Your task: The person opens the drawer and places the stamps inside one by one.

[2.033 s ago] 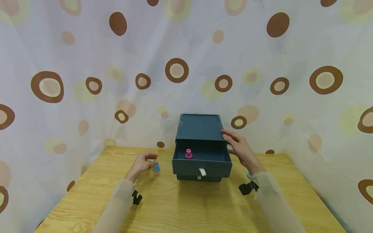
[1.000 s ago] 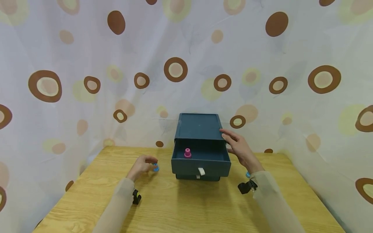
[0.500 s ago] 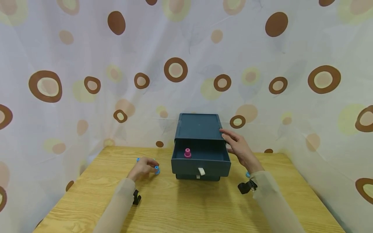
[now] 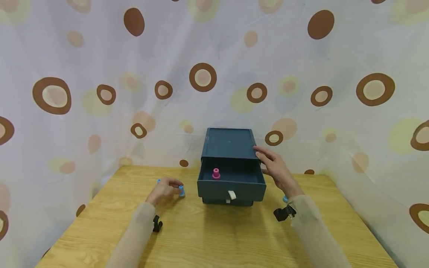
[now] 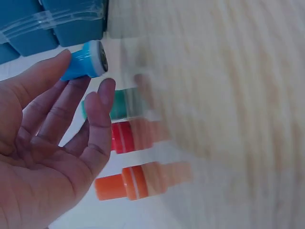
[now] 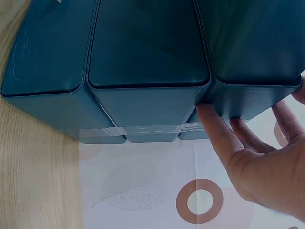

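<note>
My left hand (image 4: pixel 165 190) pinches a small blue toy stamp (image 5: pixel 86 62) between thumb and fingers, at the left of a dark blue drawer cabinet (image 4: pixel 229 143). Its dark round end, ringed in white, faces right in the left wrist view, clear of the table. Below it stand a green stamp (image 5: pixel 119 106), partly hidden by fingers, a red stamp (image 5: pixel 122 137) and an orange stamp (image 5: pixel 135 182). My right hand (image 4: pixel 278 169) rests on the cabinet's right side, fingertips at its upper edge. The top drawer (image 4: pixel 218 190) is pulled out and holds a pink stamp (image 4: pixel 216 174).
Another blue object (image 4: pixel 159 181) shows behind my left hand, and a blue piece (image 4: pixel 285 199) stands partly hidden by my right wrist. A white tab handle (image 4: pixel 232 194) sticks out from the drawer front. A patterned curtain (image 4: pixel 221 108) hangs behind the wooden table (image 4: pixel 214 238).
My left hand has gone from loosely open fingers over the blue stamp to pinching it, and has lifted it slightly. The right hand and drawer have stayed in place.
</note>
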A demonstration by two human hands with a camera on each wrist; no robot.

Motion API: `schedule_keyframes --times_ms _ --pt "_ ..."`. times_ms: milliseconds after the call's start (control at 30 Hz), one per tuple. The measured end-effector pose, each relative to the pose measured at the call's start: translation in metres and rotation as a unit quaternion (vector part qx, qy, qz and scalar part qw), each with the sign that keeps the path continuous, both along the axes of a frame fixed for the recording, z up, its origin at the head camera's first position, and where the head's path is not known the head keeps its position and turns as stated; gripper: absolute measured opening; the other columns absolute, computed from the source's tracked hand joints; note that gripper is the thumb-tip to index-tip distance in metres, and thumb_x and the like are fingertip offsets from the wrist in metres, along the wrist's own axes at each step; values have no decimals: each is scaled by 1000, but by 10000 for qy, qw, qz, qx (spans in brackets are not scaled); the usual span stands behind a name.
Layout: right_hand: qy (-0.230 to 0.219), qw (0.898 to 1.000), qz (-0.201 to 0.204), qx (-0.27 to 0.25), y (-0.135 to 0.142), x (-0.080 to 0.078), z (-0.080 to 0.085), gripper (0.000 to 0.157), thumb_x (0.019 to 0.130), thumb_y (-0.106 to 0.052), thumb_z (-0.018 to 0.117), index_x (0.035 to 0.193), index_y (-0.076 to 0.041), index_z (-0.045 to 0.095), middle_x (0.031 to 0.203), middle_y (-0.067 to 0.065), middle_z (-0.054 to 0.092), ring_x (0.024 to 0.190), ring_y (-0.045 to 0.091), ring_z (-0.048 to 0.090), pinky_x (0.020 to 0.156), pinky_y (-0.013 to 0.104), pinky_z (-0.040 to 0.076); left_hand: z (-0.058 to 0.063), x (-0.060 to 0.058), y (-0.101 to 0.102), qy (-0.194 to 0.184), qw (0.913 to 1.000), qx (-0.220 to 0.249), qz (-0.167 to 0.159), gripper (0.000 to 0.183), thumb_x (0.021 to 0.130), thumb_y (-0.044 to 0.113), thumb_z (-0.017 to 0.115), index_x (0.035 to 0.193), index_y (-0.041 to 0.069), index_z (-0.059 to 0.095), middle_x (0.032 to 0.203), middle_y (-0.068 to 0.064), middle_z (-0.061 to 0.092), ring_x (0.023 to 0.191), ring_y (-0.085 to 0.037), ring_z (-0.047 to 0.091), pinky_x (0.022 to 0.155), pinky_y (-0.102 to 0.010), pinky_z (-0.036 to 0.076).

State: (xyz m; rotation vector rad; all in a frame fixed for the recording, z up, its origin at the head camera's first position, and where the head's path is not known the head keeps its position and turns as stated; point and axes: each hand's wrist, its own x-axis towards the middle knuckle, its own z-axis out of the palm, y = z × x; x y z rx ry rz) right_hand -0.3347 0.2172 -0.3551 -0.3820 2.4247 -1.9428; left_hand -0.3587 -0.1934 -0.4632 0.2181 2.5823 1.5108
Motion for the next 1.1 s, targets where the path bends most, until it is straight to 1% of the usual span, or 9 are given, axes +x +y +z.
schedule_keyframes --times_ms 167,300,533,667,767,900,1000,1033,1100 --pt "-31 10000 11 6 0 0 -1 54 104 -41 47 152 -19 38 162 10 24 150 36 17 112 63 28 6 -1 2 -80 9992 382 -98 36 95 7 63 128 -6 59 123 -20 62 103 -26 65 88 -44 56" --pt "-20 10000 -1 32 0 1 -1 54 104 -40 46 152 -18 38 162 11 24 150 36 17 112 63 29 13 -1 5 100 9989 436 -112 31 97 9 61 125 -4 62 123 -19 61 103 -26 65 88 -45 56" --pt "23 10000 32 12 1 0 -3 55 103 -42 47 152 -18 38 162 10 24 150 36 18 112 63 28 24 2 13 612 9960 615 231 31 97 20 63 126 7 64 116 -13 65 101 -38 64 82 -51 54" --pt "13 10000 69 25 1 0 -4 55 103 -42 47 152 -19 37 162 10 24 150 37 18 112 63 28 31 5 18 967 9909 821 458 31 96 24 65 123 11 66 115 -12 65 100 -32 65 84 -54 54" --pt "46 10000 58 7 1 0 -4 55 103 -42 47 152 -18 38 162 10 25 150 37 19 112 63 28 38 7 22 1191 9870 921 566 32 94 27 68 122 12 68 116 -11 66 96 -21 65 84 -50 54" --pt "54 9999 100 -45 0 -1 -3 55 103 -42 48 152 -18 38 162 10 25 150 37 19 112 63 28 52 12 26 1412 9778 1377 712 35 91 27 72 120 8 69 115 -14 68 90 -13 64 75 -34 55" --pt "48 9999 113 -54 0 -1 -2 55 103 -41 48 152 -18 38 162 10 25 150 37 18 112 63 28 66 20 29 1476 9716 1695 739 35 91 24 72 119 3 69 111 -15 71 88 -15 64 68 -26 51" --pt "44 9999 109 -52 0 -1 -2 55 103 -41 48 152 -18 38 161 10 25 150 37 18 113 63 28 72 25 31 1497 9699 1775 726 34 91 23 72 118 2 69 108 -14 72 89 -21 65 67 -25 51" --pt "42 9999 80 -51 0 -1 -2 55 103 -41 47 152 -18 38 161 10 26 150 36 19 113 63 28 77 27 34 1586 9677 1823 715 32 90 24 73 115 3 71 104 -11 73 88 -20 65 67 -25 50"
